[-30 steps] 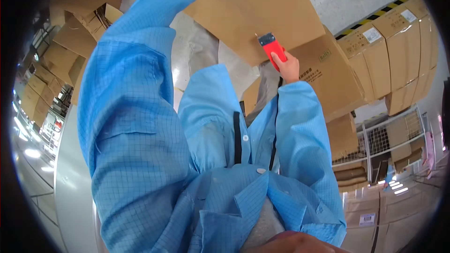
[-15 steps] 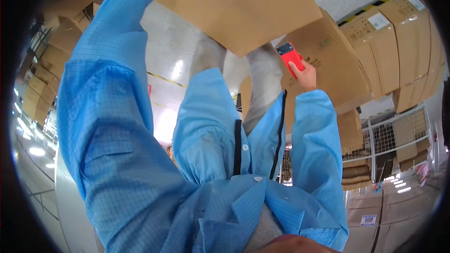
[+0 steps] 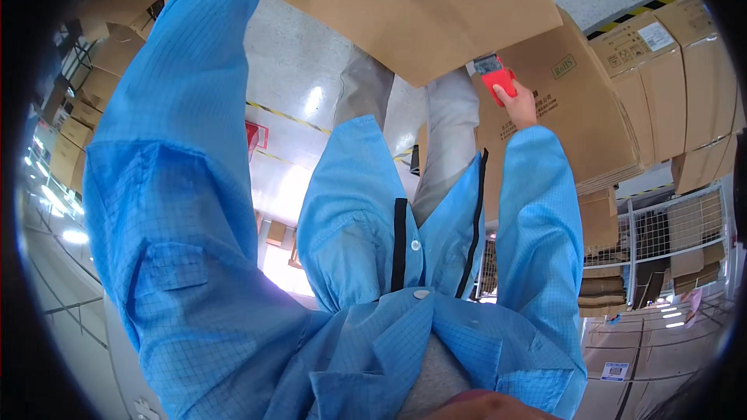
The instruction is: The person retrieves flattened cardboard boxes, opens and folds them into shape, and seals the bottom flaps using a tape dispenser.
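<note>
Cardboard panel [image 3: 436, 12], broad and brown, lies ahead of the person in the head view, across the upper middle and out past the top edge, so its long axis cannot be told; nor is it clear whether it is a single sheet or the face of a box. One corner points back toward the grey trouser legs [image 3: 453, 120], and from it an edge slants forward to the right. Just beside that edge is the right hand [image 3: 519, 103], closed around a red tool [image 3: 499, 87], thumb on the near face. The tool's long axis runs from the palm forward and to the left, so its dark head [image 3: 489, 64] faces the panel; whether the two touch cannot be told. From the right-hand grip, then, the panel lies ahead and to the left. The left sleeve [image 3: 210, 39] reaches forward over the panel's left side, but the left hand is out of sight, so neither its grip nor which hand is nearer can be told. Beyond and to the right of the tool lies a stack of printed cardboard [image 3: 583, 101], with a wire cage [image 3: 632, 245] lower at the right
</note>
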A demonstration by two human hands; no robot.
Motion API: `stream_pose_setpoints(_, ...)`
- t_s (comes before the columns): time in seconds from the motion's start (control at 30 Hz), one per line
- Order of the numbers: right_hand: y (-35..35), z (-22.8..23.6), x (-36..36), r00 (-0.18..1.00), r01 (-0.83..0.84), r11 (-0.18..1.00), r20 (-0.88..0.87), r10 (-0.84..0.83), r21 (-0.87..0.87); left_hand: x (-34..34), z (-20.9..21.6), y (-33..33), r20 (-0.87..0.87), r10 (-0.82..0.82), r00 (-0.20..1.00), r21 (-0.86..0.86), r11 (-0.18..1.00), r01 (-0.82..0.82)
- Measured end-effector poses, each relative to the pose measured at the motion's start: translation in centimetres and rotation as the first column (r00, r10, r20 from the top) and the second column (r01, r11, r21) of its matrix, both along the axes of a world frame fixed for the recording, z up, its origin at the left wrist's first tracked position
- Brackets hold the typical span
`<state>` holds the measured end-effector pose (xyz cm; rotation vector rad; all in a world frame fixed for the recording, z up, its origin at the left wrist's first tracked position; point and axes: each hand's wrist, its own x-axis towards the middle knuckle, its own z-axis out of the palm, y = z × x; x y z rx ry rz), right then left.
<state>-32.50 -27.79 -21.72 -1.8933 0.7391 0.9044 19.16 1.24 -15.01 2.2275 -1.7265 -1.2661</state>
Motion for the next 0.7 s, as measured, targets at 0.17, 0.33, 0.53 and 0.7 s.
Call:
stream_pose_setpoints(0.17,1.4,0.3,1.3,0.998,-0.001,1.000,-0.055,0.000,-0.028,-13.5,-10.2,-1.2,0.736,0.303,0.606,-0.282,0.950,-0.132)
stream_pose_setpoints(0.33,0.9,0.0,1.1,1.000,0.008,0.997,0.008,-0.007,-0.074,-27.8,-8.7,-7.9,0.170,-0.304,0.937,-0.416,0.840,0.348)
stream_pose_setpoints(0.53,-1.5,1.0,-0.5,0.999,-0.011,1.000,-0.034,0.012,0.017,-27.4,-8.0,-9.2,0.022,-0.457,0.889,-0.247,0.859,0.448)
stream_pose_setpoints(0.7,-1.8,0.7,-1.9,0.997,-0.068,0.998,-0.022,0.068,0.005,-28.6,-8.7,-9.5,0.115,-0.428,0.896,-0.347,0.828,0.440)
